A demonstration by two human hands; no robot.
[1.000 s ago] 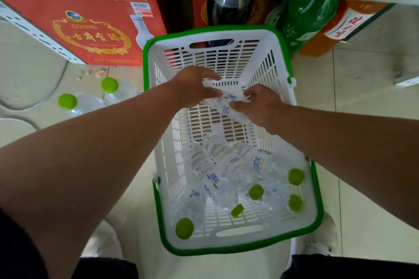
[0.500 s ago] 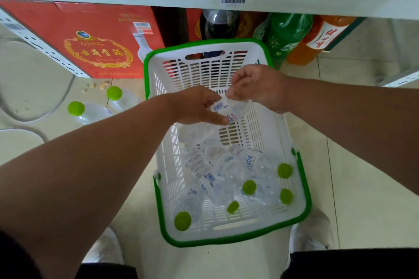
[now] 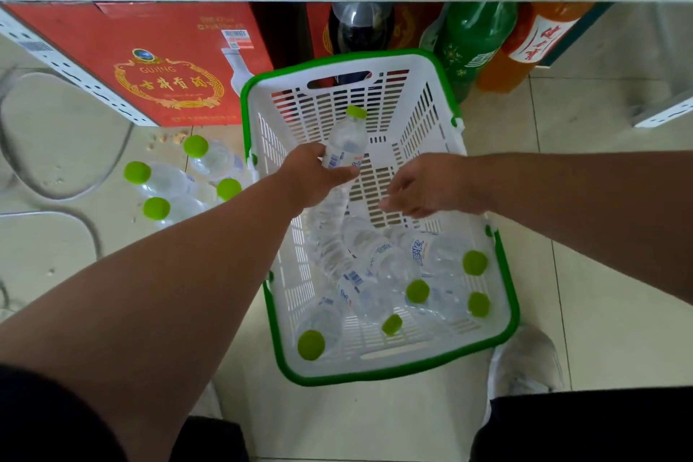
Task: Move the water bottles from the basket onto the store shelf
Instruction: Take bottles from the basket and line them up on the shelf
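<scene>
pale floor tiles surround the white basket [image 3: 442, 112]. mid-frame, the left hand [image 3: 315, 176] clamps a water bottle [image 3: 347, 141] at its label; right hand [image 3: 427, 187] hangs slack. light, slick, crushable: best gripped mid-body.

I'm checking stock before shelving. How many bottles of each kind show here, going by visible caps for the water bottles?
Clear plastic water bottles with green caps: 10 (1 in the left hand, 5 lying in the white plastic basket, 4 on the floor)
Large dark cola bottle: 1
Large green soda bottle: 1
Large orange drink bottle: 1
Total: 13
</scene>
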